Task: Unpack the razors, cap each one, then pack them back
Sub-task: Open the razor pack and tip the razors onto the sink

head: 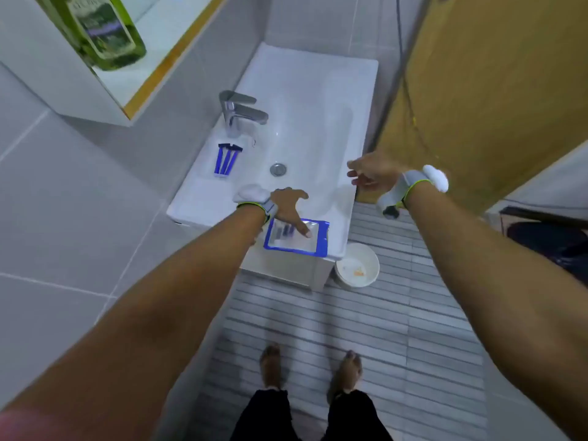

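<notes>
Grey-tiled bathroom w/ a white rectangular ceramic sink (pixel 318 100). On its near rim lies a clear plastic pouch w/ blue border (pixel 297 237); dark razor shapes blur inside, count unclear. Left hand (pixel 288 206) rests spread on it, fingers splayed, gripping nothing. Three blue plastic razors (pixel 225 159) lie on the left ledge by the chrome tap (pixel 240 111). Right hand (pixel 372 172) hovers over the right rim, loosely open & empty. White bucket (pixel 358 268) on floor holds orange bits.

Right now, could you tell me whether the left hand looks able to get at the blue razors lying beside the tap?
Probably yes: the left hand rests on the blue-edged pouch, and the sink rim between it and the blue razors looks bare.
</notes>
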Action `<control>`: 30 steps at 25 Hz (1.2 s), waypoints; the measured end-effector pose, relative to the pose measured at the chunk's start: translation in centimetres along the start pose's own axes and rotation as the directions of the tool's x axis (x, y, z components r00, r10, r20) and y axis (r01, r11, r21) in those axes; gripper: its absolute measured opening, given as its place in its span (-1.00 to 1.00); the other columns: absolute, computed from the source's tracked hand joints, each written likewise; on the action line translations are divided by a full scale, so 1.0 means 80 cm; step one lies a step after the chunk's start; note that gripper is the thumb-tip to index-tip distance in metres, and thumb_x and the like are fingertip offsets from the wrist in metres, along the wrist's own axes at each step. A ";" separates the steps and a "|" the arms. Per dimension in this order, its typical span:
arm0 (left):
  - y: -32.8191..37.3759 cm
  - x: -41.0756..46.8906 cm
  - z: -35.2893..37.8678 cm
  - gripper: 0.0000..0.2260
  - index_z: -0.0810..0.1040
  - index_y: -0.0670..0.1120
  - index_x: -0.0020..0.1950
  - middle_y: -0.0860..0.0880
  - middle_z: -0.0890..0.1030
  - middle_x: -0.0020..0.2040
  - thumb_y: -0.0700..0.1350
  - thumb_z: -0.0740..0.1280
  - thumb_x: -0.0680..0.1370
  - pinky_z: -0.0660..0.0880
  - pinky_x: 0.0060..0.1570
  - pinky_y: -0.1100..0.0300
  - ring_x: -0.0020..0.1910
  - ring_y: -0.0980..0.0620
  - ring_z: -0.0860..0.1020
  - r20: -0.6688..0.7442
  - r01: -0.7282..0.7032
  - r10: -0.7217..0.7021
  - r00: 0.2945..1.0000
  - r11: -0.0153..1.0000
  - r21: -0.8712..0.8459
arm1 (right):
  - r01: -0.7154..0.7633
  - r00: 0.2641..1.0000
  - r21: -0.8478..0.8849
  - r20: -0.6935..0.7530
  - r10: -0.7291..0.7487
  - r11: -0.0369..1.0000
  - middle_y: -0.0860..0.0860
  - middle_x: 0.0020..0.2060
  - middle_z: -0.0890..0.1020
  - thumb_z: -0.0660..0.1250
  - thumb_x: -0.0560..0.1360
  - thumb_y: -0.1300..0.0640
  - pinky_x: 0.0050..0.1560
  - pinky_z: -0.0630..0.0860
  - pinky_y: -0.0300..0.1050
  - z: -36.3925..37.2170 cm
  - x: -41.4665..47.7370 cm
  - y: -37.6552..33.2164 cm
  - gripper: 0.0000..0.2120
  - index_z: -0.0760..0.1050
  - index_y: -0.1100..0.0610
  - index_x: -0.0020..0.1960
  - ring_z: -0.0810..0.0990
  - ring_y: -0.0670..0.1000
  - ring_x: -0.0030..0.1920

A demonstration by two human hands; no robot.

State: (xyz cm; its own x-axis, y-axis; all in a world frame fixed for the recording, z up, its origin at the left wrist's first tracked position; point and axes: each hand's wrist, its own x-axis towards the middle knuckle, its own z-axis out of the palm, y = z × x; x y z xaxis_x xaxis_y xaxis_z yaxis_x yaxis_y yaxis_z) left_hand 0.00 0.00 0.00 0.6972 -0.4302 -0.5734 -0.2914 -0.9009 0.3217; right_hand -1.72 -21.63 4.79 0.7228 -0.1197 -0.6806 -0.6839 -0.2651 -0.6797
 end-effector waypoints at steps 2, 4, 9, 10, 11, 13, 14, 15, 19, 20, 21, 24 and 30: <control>-0.019 0.007 0.029 0.15 0.09 0.00 0.58 -0.08 0.31 0.50 0.28 0.60 0.15 0.26 0.42 -0.02 0.47 -0.14 0.31 0.055 -0.092 0.083 0.995 0.978 0.185 | -0.095 0.995 -0.089 -0.021 0.093 0.992 -0.04 -0.19 0.53 0.20 0.61 0.07 -0.22 0.45 -0.25 0.034 0.020 0.027 -0.80 0.40 0.09 -0.18 0.50 -0.09 -0.27; -0.047 0.021 0.071 0.25 0.03 0.01 0.59 -0.06 0.30 0.47 0.32 0.60 0.06 0.22 0.41 -0.17 0.46 -0.15 0.28 0.089 -0.155 0.133 0.987 0.937 0.314 | -0.125 0.991 -0.151 -0.057 0.118 0.980 0.08 -0.16 0.61 0.26 0.56 0.18 -0.18 0.55 -0.15 0.070 0.040 0.079 -0.91 0.49 0.19 -0.07 0.59 0.02 -0.23; -0.066 0.037 0.076 0.19 0.03 0.07 0.57 -0.05 0.27 0.41 0.26 0.59 0.09 0.31 0.28 -0.19 0.38 -0.13 0.31 -0.012 -0.180 0.202 0.979 0.894 0.409 | -0.126 0.989 -0.227 -0.109 0.104 0.966 0.22 -0.06 0.69 0.39 0.40 0.29 0.05 0.63 0.11 0.104 0.056 0.119 -0.80 0.58 0.32 0.01 0.70 0.18 -0.05; -0.067 0.041 0.076 0.17 0.04 0.07 0.57 -0.06 0.28 0.39 0.25 0.58 0.10 0.34 0.26 -0.18 0.36 -0.13 0.32 -0.022 -0.190 0.218 0.976 0.890 0.414 | -0.122 0.988 -0.194 -0.119 0.100 0.973 0.21 -0.06 0.69 0.40 0.41 0.28 0.07 0.63 0.10 0.108 0.057 0.121 -0.81 0.58 0.30 0.01 0.69 0.17 -0.06; -0.069 0.042 0.073 0.15 0.05 0.07 0.56 -0.07 0.28 0.37 0.24 0.58 0.11 0.36 0.24 -0.17 0.34 -0.14 0.32 -0.030 -0.200 0.233 0.972 0.888 0.414 | -0.120 0.986 -0.136 -0.135 0.102 0.983 0.19 -0.07 0.68 0.40 0.41 0.26 0.08 0.62 0.09 0.112 0.057 0.122 -0.83 0.57 0.27 0.00 0.68 0.15 -0.07; -0.070 0.042 0.056 0.12 0.08 0.04 0.55 -0.10 0.26 0.35 0.19 0.59 0.12 0.40 0.20 -0.15 0.32 -0.15 0.33 -0.063 -0.219 0.259 0.964 0.903 0.371 | -0.125 0.982 -0.019 -0.148 0.121 0.992 0.15 -0.09 0.66 0.41 0.42 0.18 0.08 0.62 0.04 0.112 0.048 0.118 -0.82 0.55 0.25 -0.03 0.66 0.12 -0.08; -0.069 0.043 0.041 0.11 0.09 0.03 0.54 -0.11 0.25 0.35 0.16 0.59 0.12 0.43 0.17 -0.13 0.32 -0.16 0.33 -0.097 -0.228 0.274 0.957 0.914 0.336 | -0.130 0.982 0.023 -0.138 0.132 0.991 0.11 -0.12 0.64 0.39 0.44 0.15 0.03 0.62 -0.03 0.108 0.042 0.107 -0.86 0.54 0.21 -0.06 0.64 0.08 -0.10; -0.068 0.044 0.024 0.10 0.11 0.02 0.53 -0.11 0.24 0.34 0.13 0.60 0.12 0.46 0.14 -0.11 0.31 -0.16 0.34 -0.125 -0.242 0.290 0.949 0.923 0.300 | -0.145 0.983 0.094 -0.100 0.154 0.985 0.07 -0.15 0.61 0.35 0.49 0.13 -0.08 0.60 -0.13 0.103 0.041 0.096 -0.91 0.50 0.16 -0.11 0.61 0.02 -0.15; -0.044 0.027 -0.067 0.11 0.15 0.09 0.51 -0.08 0.26 0.35 0.21 0.62 0.07 0.43 0.23 -0.07 0.33 -0.12 0.35 -0.238 -0.259 0.297 0.925 0.949 0.178 | -0.130 0.992 0.115 0.015 0.129 0.985 -0.13 -0.43 0.49 0.13 0.63 0.08 -0.46 0.31 -0.36 0.063 0.001 -0.009 -0.72 0.31 0.02 -0.27 0.47 -0.22 -0.53; -0.035 0.022 -0.091 0.08 0.17 0.12 0.48 -0.06 0.27 0.36 0.28 0.60 0.07 0.40 0.26 -0.07 0.35 -0.09 0.33 -0.277 -0.270 0.279 0.920 0.960 0.070 | -0.077 0.997 0.085 0.003 0.077 0.993 -0.16 -0.51 0.51 0.13 0.63 0.08 -0.42 0.25 -0.31 0.050 -0.010 -0.035 -0.72 0.32 0.02 -0.26 0.47 -0.24 -0.57; -0.021 0.016 -0.122 -0.03 0.25 0.14 0.43 -0.05 0.31 0.34 0.32 0.56 0.11 0.41 0.26 -0.05 0.33 -0.05 0.35 -0.334 -0.297 0.258 0.907 0.952 -0.072 | -0.007 1.000 0.071 -0.024 0.008 0.997 -0.17 -0.54 0.53 0.16 0.62 0.08 -0.39 0.21 -0.27 0.036 -0.028 -0.064 -0.74 0.36 0.02 -0.25 0.50 -0.25 -0.51; 0.019 -0.009 -0.195 -0.54 0.55 -0.05 0.08 -0.04 0.55 0.06 0.31 0.35 0.45 0.50 0.00 0.13 0.01 -0.02 0.53 -0.474 -0.363 0.109 0.873 0.795 -0.486 | 0.193 0.966 0.009 -0.176 -0.188 0.981 -0.10 -0.42 0.63 0.40 0.48 0.08 -0.41 0.23 -0.23 0.010 -0.059 -0.121 -0.91 0.58 0.08 -0.18 0.58 -0.16 -0.30; 0.073 -0.042 -0.281 -0.77 0.62 -0.18 -0.03 -0.11 0.61 -0.14 -0.02 0.33 0.56 0.56 -0.30 0.22 -0.27 0.00 0.58 -0.327 -0.302 0.097 0.940 0.683 -0.665 | 0.380 0.859 -0.163 -0.303 -0.412 0.911 0.08 -0.23 0.71 0.54 0.33 0.12 -0.13 0.57 -0.11 -0.022 -0.095 -0.193 -0.78 0.69 0.23 -0.09 0.64 -0.03 -0.25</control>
State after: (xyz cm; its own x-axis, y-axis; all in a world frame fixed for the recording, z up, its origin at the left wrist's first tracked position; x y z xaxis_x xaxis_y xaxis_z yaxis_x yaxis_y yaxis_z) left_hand 10.72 -2.57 20.74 0.8410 -0.4735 -0.2617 0.0265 -0.4471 0.8941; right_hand 3.51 -18.30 20.96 0.9330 -0.2838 -0.2215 -0.3324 -0.4427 -0.8328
